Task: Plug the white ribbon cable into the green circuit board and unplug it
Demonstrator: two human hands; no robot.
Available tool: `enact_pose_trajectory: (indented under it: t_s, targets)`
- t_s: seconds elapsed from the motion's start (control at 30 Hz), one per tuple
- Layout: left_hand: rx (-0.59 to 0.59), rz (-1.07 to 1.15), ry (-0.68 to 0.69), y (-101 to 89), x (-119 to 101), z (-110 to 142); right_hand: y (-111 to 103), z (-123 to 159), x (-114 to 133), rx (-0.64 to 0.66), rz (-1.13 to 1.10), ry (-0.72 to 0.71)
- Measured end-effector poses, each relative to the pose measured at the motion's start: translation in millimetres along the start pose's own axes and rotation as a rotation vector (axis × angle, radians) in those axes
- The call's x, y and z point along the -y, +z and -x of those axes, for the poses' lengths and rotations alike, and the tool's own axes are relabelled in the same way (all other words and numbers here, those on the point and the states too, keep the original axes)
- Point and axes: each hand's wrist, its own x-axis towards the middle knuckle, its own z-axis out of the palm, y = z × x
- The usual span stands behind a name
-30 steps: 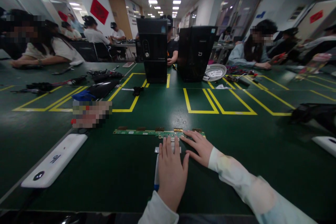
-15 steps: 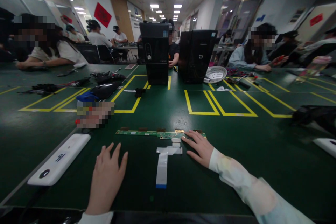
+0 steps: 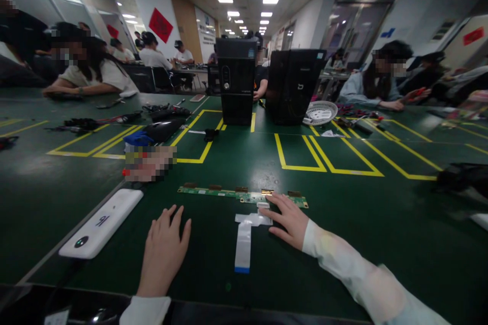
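Observation:
A long, narrow green circuit board [image 3: 224, 193] lies across the green table in front of me, with several brown tabs along its far edge. Below its right half sits a white flat ribbon cable [image 3: 244, 244], T-shaped and blue at its near end. My right hand [image 3: 288, 221] has its fingers spread over the board's right part and beside the white connector [image 3: 263, 205]; whether the fingertips press on the board I cannot tell. My left hand [image 3: 164, 246] rests palm down on the table, fingers apart, left of the cable and holding nothing.
A white power bank-like device [image 3: 104, 223] lies left of my left hand. Two black computer towers [image 3: 237, 84] stand across the table beside a white basket [image 3: 321, 112]. Yellow tape [image 3: 305, 167] marks the surface. Tools and cables [image 3: 163, 111] lie at the far left. Other people sit around.
The whole view has shifted, so the table's things appear farther right. My right hand's fingers have moved slightly left over the connector; my left hand stays about the same.

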Motion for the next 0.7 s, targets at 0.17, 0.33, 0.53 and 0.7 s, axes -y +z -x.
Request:
enact_pose_trajectory:
  t_s: [0.17, 0.33, 0.53, 0.7]
  targets:
    - [0.018, 0.016, -0.018, -0.5, 0.2, 0.8, 0.0, 5.5, -2.6, 0.020, 0.011, 0.010]
    - [0.009, 0.020, -0.011, -0.4, -0.4, 0.6, -2.3, 22.9, -8.1, 0.010, 0.007, 0.022]
    - [0.013, 0.022, -0.001, 0.5, 0.8, 0.5, -11.2, 77.8, -21.5, -0.023, 0.037, 0.118]
    - [0.034, 0.010, 0.000, 1.1, 2.8, -1.0, -21.4, 152.1, -40.5, -0.072, 0.069, 0.252]
